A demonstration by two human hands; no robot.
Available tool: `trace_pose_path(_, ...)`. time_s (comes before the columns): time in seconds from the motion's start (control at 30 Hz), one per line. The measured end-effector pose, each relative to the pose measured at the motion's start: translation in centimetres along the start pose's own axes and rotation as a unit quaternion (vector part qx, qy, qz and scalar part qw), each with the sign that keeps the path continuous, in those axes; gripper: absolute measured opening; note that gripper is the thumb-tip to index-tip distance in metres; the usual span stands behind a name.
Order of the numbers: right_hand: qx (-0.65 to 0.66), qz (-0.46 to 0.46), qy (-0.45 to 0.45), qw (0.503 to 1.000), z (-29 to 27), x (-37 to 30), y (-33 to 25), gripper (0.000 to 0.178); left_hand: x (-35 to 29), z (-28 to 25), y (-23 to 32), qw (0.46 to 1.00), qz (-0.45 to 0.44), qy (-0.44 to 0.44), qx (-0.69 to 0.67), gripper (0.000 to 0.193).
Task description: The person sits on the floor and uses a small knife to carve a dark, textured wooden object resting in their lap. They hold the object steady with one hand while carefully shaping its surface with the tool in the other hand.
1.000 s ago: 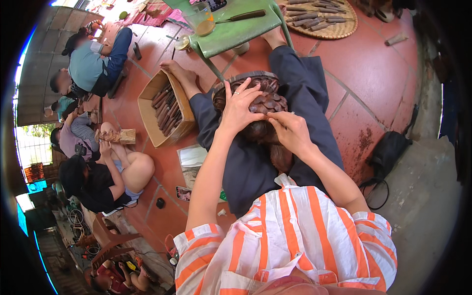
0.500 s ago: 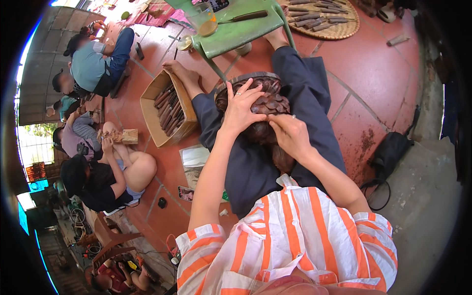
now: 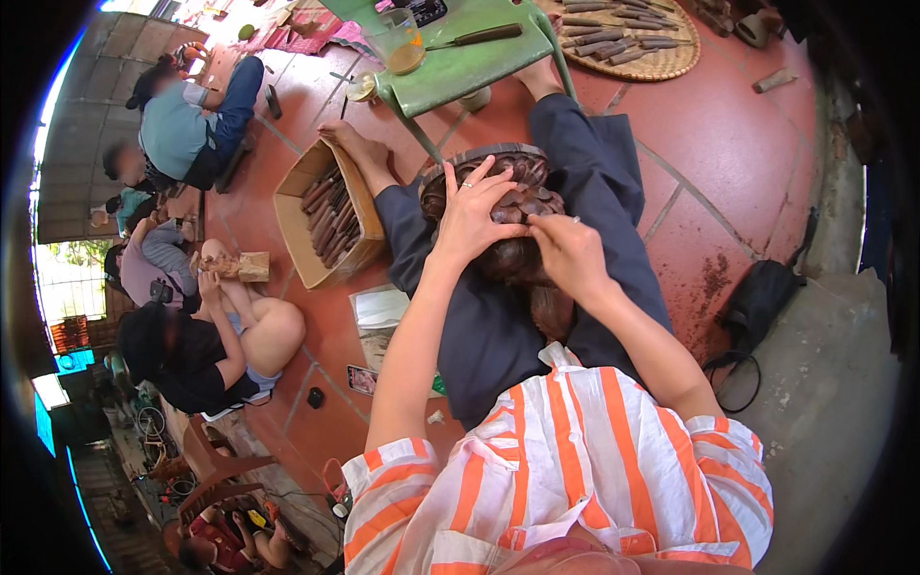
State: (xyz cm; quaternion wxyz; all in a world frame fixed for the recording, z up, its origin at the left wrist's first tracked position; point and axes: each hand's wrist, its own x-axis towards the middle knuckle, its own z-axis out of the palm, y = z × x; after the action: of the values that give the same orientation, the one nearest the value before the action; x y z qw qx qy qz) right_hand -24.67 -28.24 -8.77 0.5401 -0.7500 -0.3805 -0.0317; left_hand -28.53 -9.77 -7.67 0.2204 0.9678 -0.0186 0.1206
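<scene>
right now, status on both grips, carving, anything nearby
Left grip spread over glossy dark-brown carved wooden piece. Right grip pinched at its surface. Piece between dark-trousered legs; green plastic stool beyond.

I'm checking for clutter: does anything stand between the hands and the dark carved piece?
Nothing visible does. The left hand lies spread on the dark carved piece, and the right hand is bent at its surface, near the left thumb. Whether it pinches something small is hidden.

2 hands (image 3: 472, 216) (image 3: 573, 257) partly hide the carving (image 3: 539, 203); the top edge crops the green stool (image 3: 484, 69).
</scene>
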Motion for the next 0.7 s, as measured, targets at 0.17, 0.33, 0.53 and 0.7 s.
trace_pose_path(0.17, 0.04, 0.008, -0.003, 0.999, 0.0, -0.3, 0.0, 0.01, 0.0, -0.1, 0.0, 1.0, 0.002, -0.005, 0.003, 0.058)
trace_pose_path(0.33, -0.024, -0.035, 0.011, 0.999, 0.2, 0.2, -0.1, 0.01, 0.0, 0.0, 0.0, 1.0, -0.001, -0.003, 0.0, 0.056)
trace_pose_path(0.53, 0.0, -0.034, -0.001, 0.999, -0.2, 0.6, 0.8, 0.012, 0.0, -0.2, 0.2, 1.0, -0.003, -0.01, -0.005, 0.058)
trace_pose_path(0.7, -0.032, -0.053, -0.025, 0.998, -0.2, -0.2, -0.8, 0.012, -0.2, -0.2, -0.2, 1.0, 0.0, -0.011, -0.002, 0.056)
